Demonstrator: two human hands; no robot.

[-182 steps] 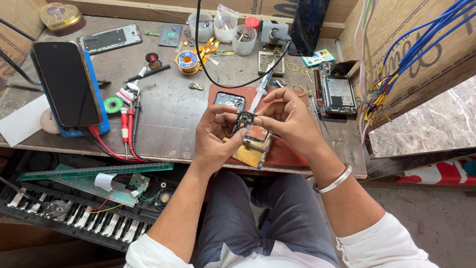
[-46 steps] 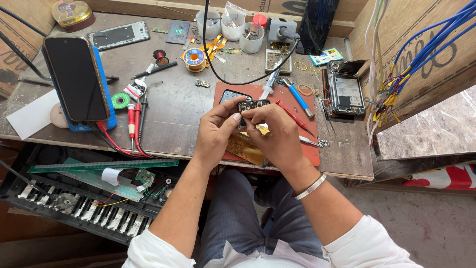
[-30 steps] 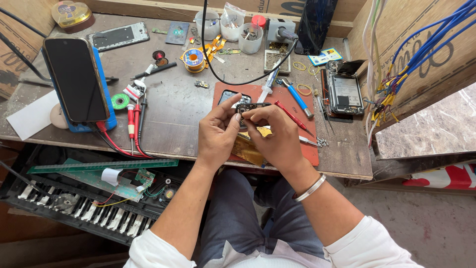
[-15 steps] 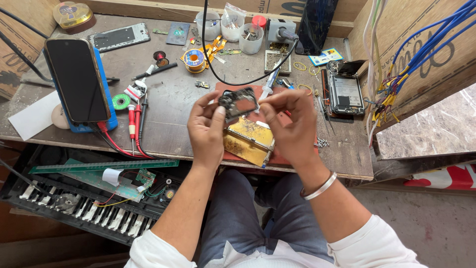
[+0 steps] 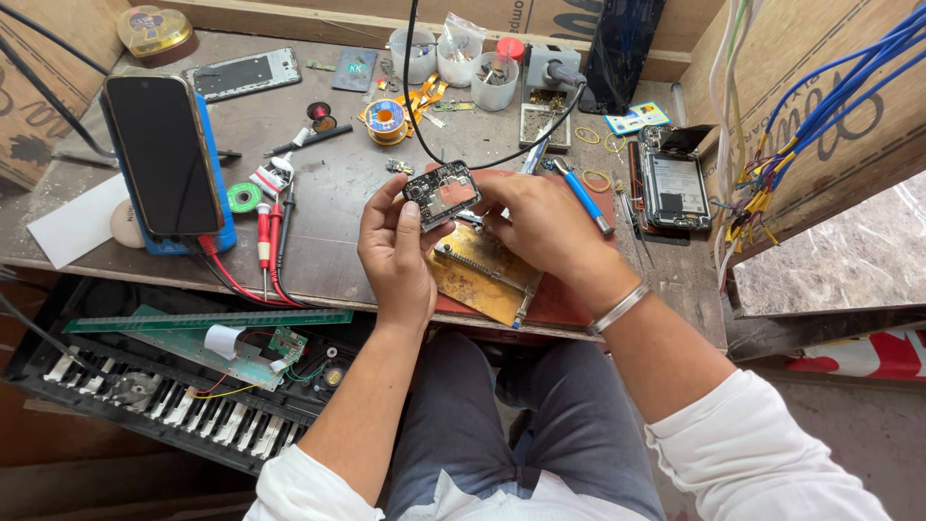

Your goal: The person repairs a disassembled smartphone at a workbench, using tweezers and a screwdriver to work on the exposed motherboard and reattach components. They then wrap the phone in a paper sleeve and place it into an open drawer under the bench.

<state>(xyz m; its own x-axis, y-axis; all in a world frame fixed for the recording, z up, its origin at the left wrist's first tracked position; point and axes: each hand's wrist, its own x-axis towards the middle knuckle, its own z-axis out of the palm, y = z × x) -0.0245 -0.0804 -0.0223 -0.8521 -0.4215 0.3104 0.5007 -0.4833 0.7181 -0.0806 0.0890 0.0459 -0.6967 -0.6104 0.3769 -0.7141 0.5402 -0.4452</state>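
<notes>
Scuffed grey-brown wood makes up the surface (image 5: 338,183), its top scratched and stained, with cardboard walls rising at the back and right edges. Above the near edge, both hands hold up a small phone circuit board (image 5: 442,194), a dark rectangle with metal shields and one pinkish patch: the left hand (image 5: 397,253) grips its left side with thumb and fingertips, and the right hand (image 5: 540,224), a plain metal bangle on its wrist, pinches the right side. Just below the board lies a brass-coloured metal plate (image 5: 482,275) on a red mat (image 5: 559,299) (much of the mat is covered by the hands and forearm). A blue-handled tool (image 5: 584,198) lies just beside the right hand. At the left edge a dark smartphone (image 5: 164,154) leans on a blue stand, with red probes (image 5: 262,246) next to it and a green tape roll (image 5: 243,199) close by. Along the back edge stand clear plastic cups (image 5: 497,82) of small parts, a spool of copper-coloured wire (image 5: 388,121) and a phone frame (image 5: 243,74). Toward the right edge an opened phone (image 5: 673,183) shows its insides. A black cable (image 5: 415,87) runs down from the top and passes behind the board. Below the near edge sits a dismantled keyboard (image 5: 164,405), its keys partly cut off and hard to make out. Blue wires (image 5: 820,106) hang on the right wall.
</notes>
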